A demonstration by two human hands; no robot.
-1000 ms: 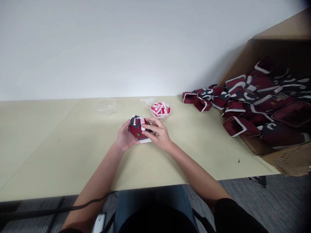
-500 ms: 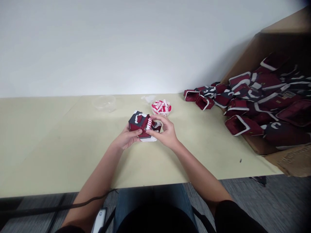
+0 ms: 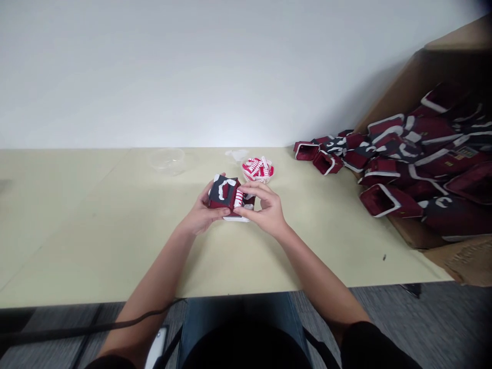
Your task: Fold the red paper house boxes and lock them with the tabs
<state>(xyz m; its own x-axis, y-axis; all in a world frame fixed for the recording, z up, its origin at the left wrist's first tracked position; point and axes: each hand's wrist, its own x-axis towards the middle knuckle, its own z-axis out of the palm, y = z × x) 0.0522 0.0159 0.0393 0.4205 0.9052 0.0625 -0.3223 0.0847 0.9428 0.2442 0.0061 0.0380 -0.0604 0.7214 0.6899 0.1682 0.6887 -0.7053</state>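
My left hand [image 3: 202, 214] is closed around the left side of a small dark red model house [image 3: 217, 190] with a dark grey roof and white snow-like trim. It is held tilted above the table, roof toward me. With the thumb and fingers of my right hand [image 3: 268, 209], I pinch a red-and-white striped piece [image 3: 239, 198] against the front of the house. Whether the piece is fixed to it I cannot tell. Just beyond my right hand, a clear round tub [image 3: 258, 178] is heaped with similar striped pieces [image 3: 257, 166].
Several more dark red model houses [image 3: 397, 200] spill from a tipped cardboard box [image 3: 461, 259] on the right. At the back of the pale table [image 3: 115, 236] are a clear, see-through container [image 3: 167, 161] and a white scrap [image 3: 237, 154]. A tiny dark bit [image 3: 384, 257] lies near the front edge.
The model house has turned a little, so more of its roof faces me. My right fingers have shifted to span the striped piece from end to end. The view has moved slightly.
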